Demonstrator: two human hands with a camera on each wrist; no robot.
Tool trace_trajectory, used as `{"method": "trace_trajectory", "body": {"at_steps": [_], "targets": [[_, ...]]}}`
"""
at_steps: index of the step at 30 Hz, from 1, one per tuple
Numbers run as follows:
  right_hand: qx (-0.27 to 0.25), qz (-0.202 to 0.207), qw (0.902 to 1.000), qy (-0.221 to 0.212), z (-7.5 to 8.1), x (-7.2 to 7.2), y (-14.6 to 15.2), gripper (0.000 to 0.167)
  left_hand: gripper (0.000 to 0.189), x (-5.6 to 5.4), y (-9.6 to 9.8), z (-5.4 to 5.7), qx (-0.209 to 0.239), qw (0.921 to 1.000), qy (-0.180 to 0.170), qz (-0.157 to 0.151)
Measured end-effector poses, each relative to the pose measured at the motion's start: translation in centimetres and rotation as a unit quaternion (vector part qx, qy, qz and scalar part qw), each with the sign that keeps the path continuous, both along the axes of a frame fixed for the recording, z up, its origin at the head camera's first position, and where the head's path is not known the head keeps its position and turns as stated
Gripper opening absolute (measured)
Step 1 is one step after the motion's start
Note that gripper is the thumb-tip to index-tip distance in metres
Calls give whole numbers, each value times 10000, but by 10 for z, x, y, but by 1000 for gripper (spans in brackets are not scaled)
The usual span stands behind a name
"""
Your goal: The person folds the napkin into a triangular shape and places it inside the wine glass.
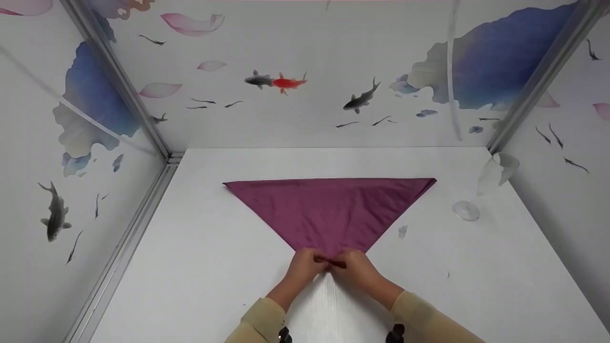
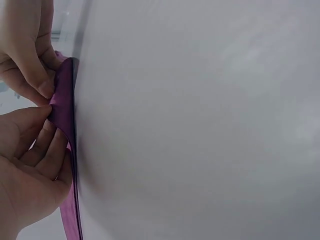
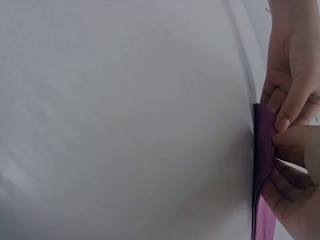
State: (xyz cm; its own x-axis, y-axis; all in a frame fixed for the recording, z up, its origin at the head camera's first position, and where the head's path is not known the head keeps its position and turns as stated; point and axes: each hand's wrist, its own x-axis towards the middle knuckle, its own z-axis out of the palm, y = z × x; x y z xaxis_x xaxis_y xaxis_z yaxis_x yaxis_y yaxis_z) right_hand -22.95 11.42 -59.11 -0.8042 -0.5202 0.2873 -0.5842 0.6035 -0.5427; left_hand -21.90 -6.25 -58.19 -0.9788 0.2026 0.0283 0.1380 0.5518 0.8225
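A purple cloth, folded into a triangle, lies on the white table with its long edge at the far side and its point toward me. At that near point my left hand pinches the cloth between thumb and fingers. Right beside it, my right hand pinches the same tip. In the left wrist view the tip of the cloth is lifted and turned over between both hands, their thumbs close together. The right wrist view shows the raised cloth edge with fingers tucked beneath it.
A clear plastic cup lies near the table's far right corner. In front of it is a round transparent lid. A small greyish mark shows right of the cloth. Printed white walls with metal corner posts enclose the white table.
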Motion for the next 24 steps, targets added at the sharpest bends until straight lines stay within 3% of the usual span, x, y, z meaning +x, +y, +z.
{"method": "trace_trajectory", "body": {"at_steps": [4,9,16,20,24], "targets": [[283,94,9995,52,3,2,-2,6,8,1,1,-1,-265,9995,145,-31],[431,-78,9990,105,7,2,-2,10,7,4,3,0,-835,9948,499,-297],[269,42,9982,-533,10,-4,4,7,11,2,2,2,-1371,9850,774,-700],[-43,217,9939,-1082,10,-10,8,5,6,-3,2,1,-1257,9876,517,-783],[-247,396,9811,-1878,6,-14,8,7,5,-5,-1,-1,-1209,9896,127,-773]]}}
